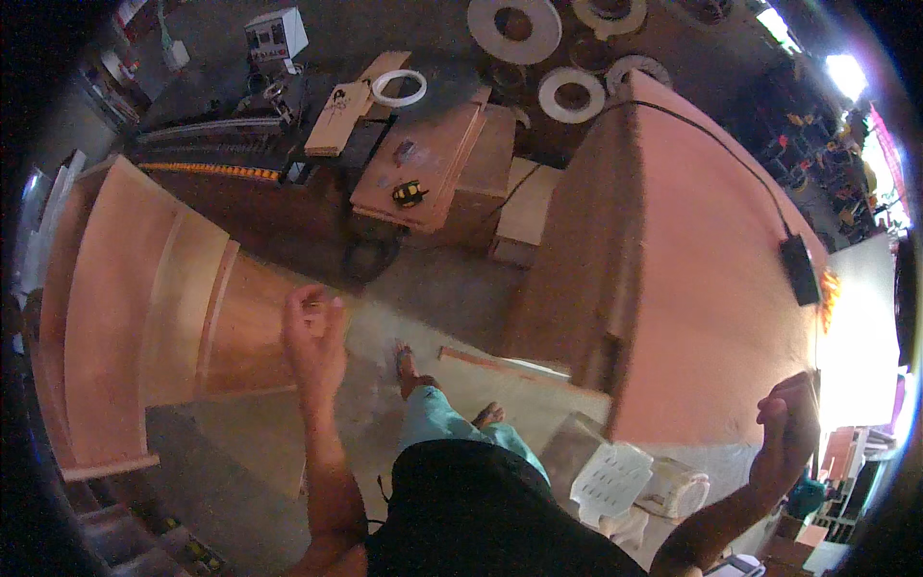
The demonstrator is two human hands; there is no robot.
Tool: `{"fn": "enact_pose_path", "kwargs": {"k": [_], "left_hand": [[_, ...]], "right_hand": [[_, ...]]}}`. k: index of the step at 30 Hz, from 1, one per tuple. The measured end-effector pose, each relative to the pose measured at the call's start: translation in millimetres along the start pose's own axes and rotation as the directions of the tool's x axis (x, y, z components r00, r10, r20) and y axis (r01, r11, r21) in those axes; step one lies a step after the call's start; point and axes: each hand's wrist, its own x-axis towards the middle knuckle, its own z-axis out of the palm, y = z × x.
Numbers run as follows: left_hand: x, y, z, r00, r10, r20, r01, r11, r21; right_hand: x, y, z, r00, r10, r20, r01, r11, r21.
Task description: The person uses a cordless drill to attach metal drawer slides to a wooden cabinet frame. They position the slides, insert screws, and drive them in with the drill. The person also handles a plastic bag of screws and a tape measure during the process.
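Note:
My left hand [313,337] is raised with its fingers curled in, over the inner end of a plywood unit [183,279] on the left. Whether anything small sits between those fingers I cannot make out. Out to the right, my right hand [790,418] is closed, near the front right corner of a large pinkish board-topped workbench [721,279]; its fingers hide whatever they may hold. A black power adapter [798,269] with a cable lies on that bench top, farther away than my right hand.
Stacked boards [423,159] ahead carry a yellow-black tape measure [409,193]. A white ring [398,87] lies behind them, with round discs [572,95] on the floor farther off. A white plastic stool [611,481] and a wooden strip [519,370] are near my feet.

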Motion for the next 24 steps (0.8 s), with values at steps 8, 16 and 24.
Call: {"fn": "enact_pose_path", "kwargs": {"k": [8, 16, 24], "left_hand": [[202.4, -224.1, 160.5, 0.956, -0.049, 0.288, 0.063, 0.997, -0.038], [385.2, -299.7, 334.5, 0.816, 0.155, 0.556, -0.295, 0.940, 0.171], [431.2, -353.0, 421.9, 0.840, 0.377, 0.390, -0.525, 0.748, 0.406]], "right_hand": [[-15.4, 14.7, 29.9, 0.858, 0.391, -0.333, -0.492, 0.813, -0.312], [-89.3, -16.3, 179.5, 0.598, 0.565, -0.569, -0.796, 0.332, -0.506], [-220.7, -56.2, 322.2, -0.237, 0.959, -0.156, -0.858, -0.282, -0.431]]}}
